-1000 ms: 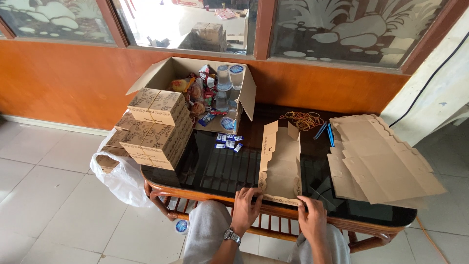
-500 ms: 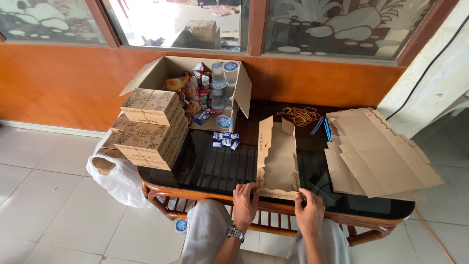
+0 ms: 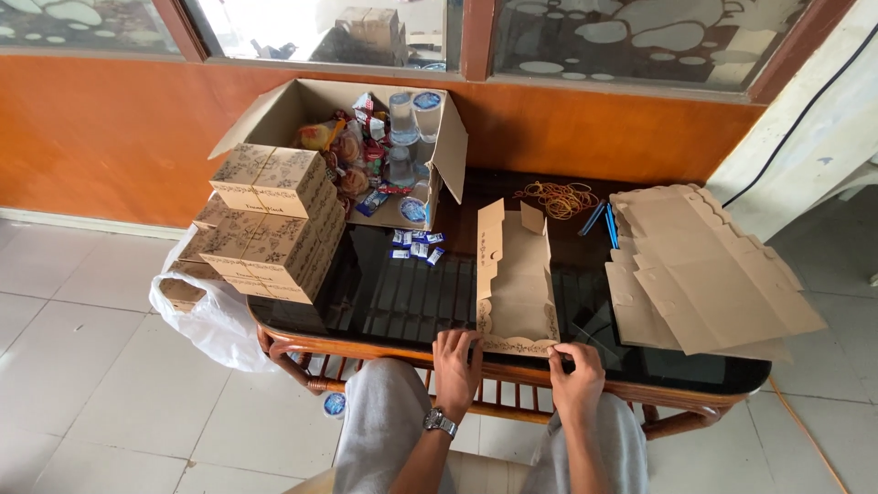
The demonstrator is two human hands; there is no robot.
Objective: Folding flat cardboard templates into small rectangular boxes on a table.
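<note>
Both your hands sit at the near edge of the counter (image 3: 302,320), lower centre of the frame. Your left hand (image 3: 456,361), watch on the wrist, lies palm down, fingers loosely spread, touching the bottom edge of the flat cardboard box blank (image 3: 515,284). Your right hand (image 3: 577,375) is curled, fingertips pinching that blank's lower right corner. Forearms come up from your lap, slightly apart.
</note>
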